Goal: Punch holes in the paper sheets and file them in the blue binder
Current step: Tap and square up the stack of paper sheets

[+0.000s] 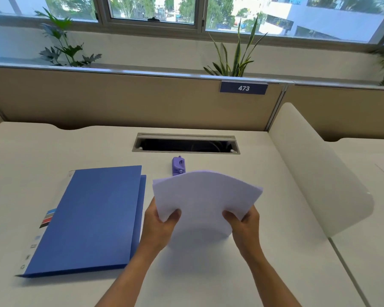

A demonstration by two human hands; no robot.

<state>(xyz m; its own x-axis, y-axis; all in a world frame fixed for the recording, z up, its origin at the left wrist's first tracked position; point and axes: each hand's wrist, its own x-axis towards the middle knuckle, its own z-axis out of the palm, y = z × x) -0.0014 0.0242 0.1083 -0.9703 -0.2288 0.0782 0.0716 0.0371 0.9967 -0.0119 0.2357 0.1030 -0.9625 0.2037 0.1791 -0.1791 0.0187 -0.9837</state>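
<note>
A stack of white paper sheets (205,196) is held up above the white desk (208,273), bowed into an arch. My left hand (159,224) grips its left near corner, thumb on top. My right hand (244,224) grips the right near corner the same way. The blue binder (91,218) lies closed and flat on the desk to the left of my hands. A small purple hole punch (178,166) stands on the desk just beyond the sheets, its near end hidden by their far edge.
A cable slot (186,144) is cut into the desk behind the punch. A beige partition (120,100) with a sign reading 473 closes the far side. A curved white divider panel (319,169) stands at the right. Plants line the window sill.
</note>
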